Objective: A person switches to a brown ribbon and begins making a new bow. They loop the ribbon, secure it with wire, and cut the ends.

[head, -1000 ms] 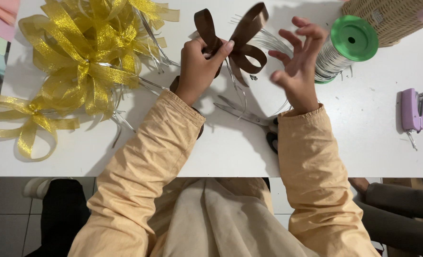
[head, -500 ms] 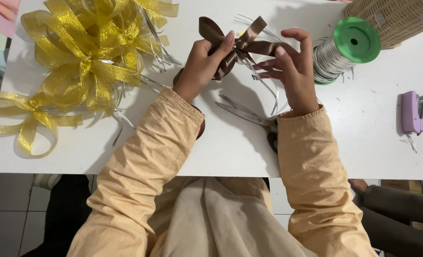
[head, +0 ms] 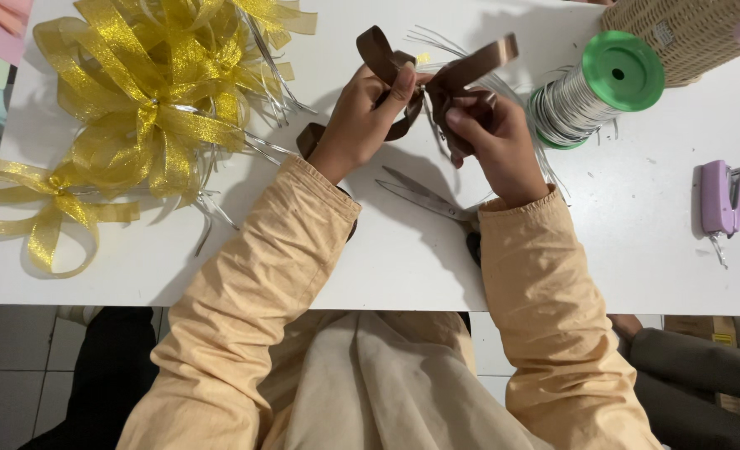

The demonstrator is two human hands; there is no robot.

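Far left on the white counter [head: 653, 250]: pile of glittery gold mesh ribbon bows [head: 149, 100], loops spread, thin silver strands trailing. Centre, above the counter: left hand [head: 368, 117] pinches the middle of a glossy brown satin ribbon bow [head: 441, 83], thumb pressed on the knot. Right hand [head: 490, 137] closed around the same bow from the other side, fingers curled on its loops. Steel scissors [head: 424, 196] lie flat beneath both wrists. Right of the hands: green-capped spool of silver wire ribbon [head: 599, 87], upright. Far right: small lilac stapler [head: 722, 198], apart.
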